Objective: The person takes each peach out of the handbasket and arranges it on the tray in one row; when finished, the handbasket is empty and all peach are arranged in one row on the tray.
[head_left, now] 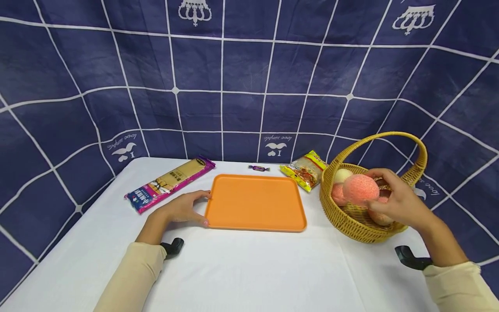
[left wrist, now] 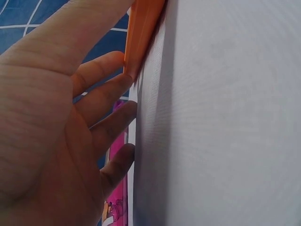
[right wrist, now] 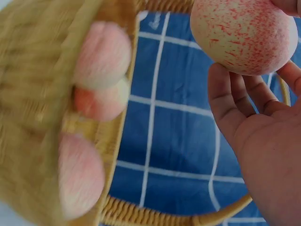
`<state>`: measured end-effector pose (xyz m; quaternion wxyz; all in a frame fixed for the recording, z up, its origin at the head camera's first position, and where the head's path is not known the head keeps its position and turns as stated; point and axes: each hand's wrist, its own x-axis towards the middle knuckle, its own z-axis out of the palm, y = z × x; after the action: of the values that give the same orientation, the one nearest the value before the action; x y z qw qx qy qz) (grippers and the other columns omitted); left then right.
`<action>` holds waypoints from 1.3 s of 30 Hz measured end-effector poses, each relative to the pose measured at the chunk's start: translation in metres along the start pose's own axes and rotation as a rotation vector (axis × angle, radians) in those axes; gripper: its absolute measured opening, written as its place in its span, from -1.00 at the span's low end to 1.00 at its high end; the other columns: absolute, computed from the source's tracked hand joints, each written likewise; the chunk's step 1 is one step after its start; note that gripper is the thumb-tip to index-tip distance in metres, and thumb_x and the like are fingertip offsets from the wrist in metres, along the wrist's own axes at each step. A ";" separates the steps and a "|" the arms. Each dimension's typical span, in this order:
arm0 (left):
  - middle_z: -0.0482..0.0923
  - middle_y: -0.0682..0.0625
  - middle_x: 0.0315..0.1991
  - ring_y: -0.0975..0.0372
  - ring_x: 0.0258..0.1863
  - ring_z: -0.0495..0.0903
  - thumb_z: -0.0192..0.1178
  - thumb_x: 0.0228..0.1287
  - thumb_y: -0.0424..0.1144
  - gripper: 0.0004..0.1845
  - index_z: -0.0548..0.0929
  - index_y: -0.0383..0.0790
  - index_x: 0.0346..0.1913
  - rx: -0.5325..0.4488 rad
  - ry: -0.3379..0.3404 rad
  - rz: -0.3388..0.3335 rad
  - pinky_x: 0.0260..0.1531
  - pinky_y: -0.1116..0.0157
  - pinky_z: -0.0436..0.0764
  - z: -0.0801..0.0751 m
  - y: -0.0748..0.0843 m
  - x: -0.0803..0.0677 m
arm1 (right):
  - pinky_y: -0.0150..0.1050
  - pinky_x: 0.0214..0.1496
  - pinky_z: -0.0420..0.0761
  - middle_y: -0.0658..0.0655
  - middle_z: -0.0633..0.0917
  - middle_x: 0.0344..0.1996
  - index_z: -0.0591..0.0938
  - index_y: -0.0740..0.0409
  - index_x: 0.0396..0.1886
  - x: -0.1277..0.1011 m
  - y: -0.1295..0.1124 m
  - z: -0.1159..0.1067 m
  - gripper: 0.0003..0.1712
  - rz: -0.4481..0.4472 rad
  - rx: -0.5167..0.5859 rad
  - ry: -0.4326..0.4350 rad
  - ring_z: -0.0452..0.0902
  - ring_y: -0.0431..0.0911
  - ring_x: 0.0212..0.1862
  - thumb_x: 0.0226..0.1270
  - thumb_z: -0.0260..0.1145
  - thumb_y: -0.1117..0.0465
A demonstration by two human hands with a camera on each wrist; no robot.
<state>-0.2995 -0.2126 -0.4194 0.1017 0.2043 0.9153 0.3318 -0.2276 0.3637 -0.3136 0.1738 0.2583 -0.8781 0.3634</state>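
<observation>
At the far left of the bench [head_left: 241,268] lies a long packet of noodles [head_left: 170,183] in pink and gold wrap. Just right of it the left hand [head_left: 182,209] rests with relaxed, nearly straight fingers against the left edge of the orange tray [head_left: 255,202], steadying it and clasping nothing. Behind the tray sit a small wrapped candy [head_left: 259,168] and a yellow snack bag [head_left: 305,170]. Further right stands the wicker basket [head_left: 352,221], with several more peaches inside. Above its mouth, the right hand [head_left: 401,201] has its grip closed around a pink peach [head_left: 360,190], fingertips [right wrist: 225,101] cupping it from below. The peach looks light and round, its speckled skin probably a little grippy yet easily bruised if real, so a broad cupped hold around its widest part would suit better than a tight pinch.
</observation>
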 end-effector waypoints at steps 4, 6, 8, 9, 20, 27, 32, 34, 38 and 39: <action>0.40 -0.13 0.42 -0.09 0.47 0.23 0.66 -0.18 0.11 0.00 0.48 -0.16 0.38 0.000 0.004 0.008 0.40 -0.18 0.20 -0.001 0.001 -0.001 | -0.61 -0.07 0.54 0.03 0.46 0.05 0.45 0.31 0.25 0.014 -0.019 0.016 -0.11 -0.027 0.027 0.011 0.44 -0.19 -0.06 -0.20 0.54 0.64; 0.40 -0.13 0.42 -0.08 0.47 0.24 0.66 -0.18 0.10 0.00 0.48 -0.17 0.38 -0.001 0.005 0.014 0.41 -0.17 0.21 -0.001 0.001 -0.001 | -0.61 -0.04 0.54 0.03 0.45 0.06 0.45 0.27 0.25 0.023 -0.028 0.025 -0.11 -0.032 0.040 0.006 0.42 -0.16 -0.03 -0.19 0.55 0.63; 0.39 -0.13 0.42 -0.08 0.47 0.24 0.66 -0.17 0.09 0.00 0.48 -0.17 0.38 -0.001 0.002 0.017 0.41 -0.16 0.21 0.000 0.002 -0.002 | -0.58 -0.02 0.54 0.03 0.46 0.06 0.47 0.23 0.25 0.033 -0.037 0.036 -0.12 -0.031 0.064 -0.004 0.42 -0.13 -0.01 -0.18 0.55 0.61; 0.39 -0.14 0.42 -0.09 0.47 0.24 0.66 -0.17 0.09 0.00 0.47 -0.17 0.39 -0.001 0.000 0.017 0.40 -0.16 0.21 0.000 0.002 -0.002 | -0.57 -0.01 0.55 0.04 0.46 0.06 0.47 0.23 0.25 0.038 -0.040 0.042 -0.13 -0.040 0.075 -0.009 0.42 -0.12 -0.01 -0.17 0.55 0.59; 0.38 -0.10 0.43 -0.07 0.47 0.23 0.66 -0.18 0.09 -0.08 0.53 -0.11 0.32 0.000 0.006 0.000 0.41 -0.16 0.21 0.001 0.002 -0.001 | -0.24 0.03 0.64 0.22 0.49 0.11 0.44 0.25 0.25 0.108 -0.035 0.132 -0.23 -0.031 0.296 -0.092 0.53 0.07 -0.02 -0.03 0.50 0.52; 0.40 -0.07 0.43 -0.04 0.47 0.24 0.68 -0.19 0.07 -0.11 0.56 -0.10 0.28 0.005 0.015 0.015 0.42 -0.13 0.21 0.001 0.003 0.000 | -0.03 0.02 0.67 0.27 0.50 0.16 0.45 0.28 0.23 0.149 -0.032 0.196 -0.28 0.003 0.347 -0.144 0.53 0.18 0.05 0.02 0.49 0.46; 0.40 -0.06 0.43 -0.02 0.47 0.25 0.66 -0.18 0.11 -0.07 0.54 -0.12 0.32 0.022 0.013 0.036 0.43 -0.10 0.21 0.001 0.005 0.000 | -0.13 -0.06 0.61 0.27 0.54 0.09 0.47 0.29 0.17 0.168 -0.026 0.238 -0.32 0.050 0.376 -0.167 0.53 0.15 -0.04 0.00 0.49 0.45; 0.41 -0.06 0.42 -0.02 0.46 0.27 0.66 -0.19 0.12 -0.04 0.53 -0.12 0.34 0.026 0.015 0.035 0.43 -0.10 0.22 0.001 0.004 0.000 | -0.14 -0.05 0.57 0.27 0.53 0.04 0.48 0.27 0.15 0.173 -0.026 0.253 -0.33 0.075 0.368 -0.160 0.51 0.14 -0.05 0.00 0.51 0.42; 0.43 -0.04 0.40 -0.01 0.46 0.27 0.66 -0.20 0.15 -0.03 0.52 -0.10 0.35 0.020 0.015 0.020 0.43 -0.10 0.21 0.000 0.002 -0.001 | -0.16 -0.04 0.54 0.26 0.52 -0.05 0.49 0.25 0.13 0.180 -0.034 0.278 -0.34 0.137 0.313 -0.149 0.48 0.12 -0.03 -0.02 0.54 0.36; 0.43 -0.03 0.40 0.00 0.46 0.27 0.66 -0.21 0.15 -0.03 0.53 -0.08 0.34 0.017 0.014 0.012 0.43 -0.10 0.21 0.000 0.002 -0.001 | -0.17 -0.04 0.54 0.27 0.52 -0.07 0.49 0.24 0.12 0.181 -0.037 0.284 -0.34 0.143 0.293 -0.150 0.48 0.11 -0.03 -0.02 0.55 0.35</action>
<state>-0.2979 -0.2121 -0.4183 0.0915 0.2080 0.9176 0.3261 -0.3858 0.0755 -0.3959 0.0420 0.2440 -0.8424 0.4787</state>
